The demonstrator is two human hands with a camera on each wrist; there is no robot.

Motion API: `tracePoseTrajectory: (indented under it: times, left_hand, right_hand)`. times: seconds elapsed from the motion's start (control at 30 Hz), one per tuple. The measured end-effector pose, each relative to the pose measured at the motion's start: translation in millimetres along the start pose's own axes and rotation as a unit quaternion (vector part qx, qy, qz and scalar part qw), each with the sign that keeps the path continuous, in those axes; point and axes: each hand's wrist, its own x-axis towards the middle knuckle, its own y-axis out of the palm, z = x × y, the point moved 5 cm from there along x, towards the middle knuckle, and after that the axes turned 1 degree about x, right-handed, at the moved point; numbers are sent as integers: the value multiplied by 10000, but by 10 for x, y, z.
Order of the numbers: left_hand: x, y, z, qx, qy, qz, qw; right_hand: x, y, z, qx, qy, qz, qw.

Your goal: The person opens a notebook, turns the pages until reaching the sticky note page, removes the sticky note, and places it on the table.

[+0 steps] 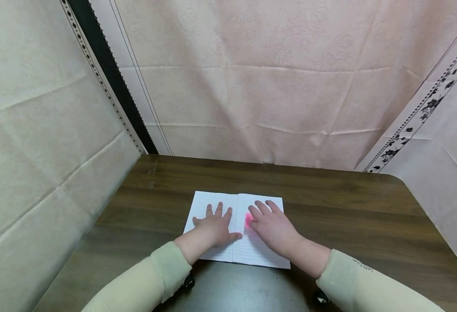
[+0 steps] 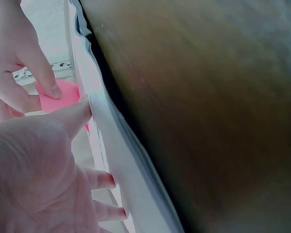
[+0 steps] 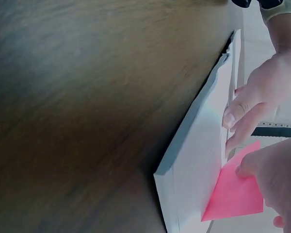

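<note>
An open lined notebook (image 1: 216,200) lies on the table. My left hand (image 1: 214,229) rests on its left page with fingers spread, and the thumb reaches towards the centre fold. Over the right page, my right hand (image 1: 276,233) pinches a bright pink sticky note (image 1: 248,220) between thumb and fingers. In the right wrist view the sticky note (image 3: 235,191) stands tilted up from the page, its lower edge at the paper. The left wrist view shows the right thumb (image 2: 52,87) lying on the note's face. Part of the note is hidden behind the right hand in the head view.
The brown wooden table (image 1: 341,216) extends around the notebook on all sides. A pale patterned cloth (image 1: 271,95) hangs behind the table's far edge, with more cloth (image 1: 37,151) at the left. Dark devices (image 1: 189,281) sit under both sleeve cuffs.
</note>
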Motion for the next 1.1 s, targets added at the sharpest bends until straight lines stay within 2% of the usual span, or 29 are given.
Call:
tracePoseTrajectory:
  times: [0.07, 0.13, 0.23, 0.37, 0.5, 0.73, 0.8, 0.93, 1.1]
  left_hand:
    - [2, 1, 11, -3, 14, 6, 10000]
    - [3, 1, 14, 3, 27, 10, 10000]
    - [5, 0, 10, 2, 29, 25, 10000]
    - [5, -2, 12, -13, -8, 69, 10000]
    - [4, -2, 2, -2, -1, 88, 10000]
    - [0, -4, -2, 35, 26, 86, 10000]
    - [-1, -5, -3, 42, 27, 88, 9999]
    - [4, 2, -2, 56, 31, 76, 10000]
    - [-3, 11, 9, 34, 25, 40, 10000]
  right_hand:
    - [13, -8, -43, 335, 272, -180, 9989]
    - [16, -15, -110, 826, 640, -389, 9938]
    - [-1, -31, -232, 1562, 1205, -634, 9783]
    - [-35, -79, -390, 2287, 1811, -841, 9528]
    - [-93, -122, -535, 2961, 2343, -1027, 9202]
    - [-265, -106, -751, 4131, 3185, -1370, 8421]
    - [-316, -97, -794, 4268, 3287, -1500, 8290]
    - [-399, -57, -841, 4289, 3390, -1555, 8228]
    - [-479, -11, -851, 4180, 3440, -1529, 8268]
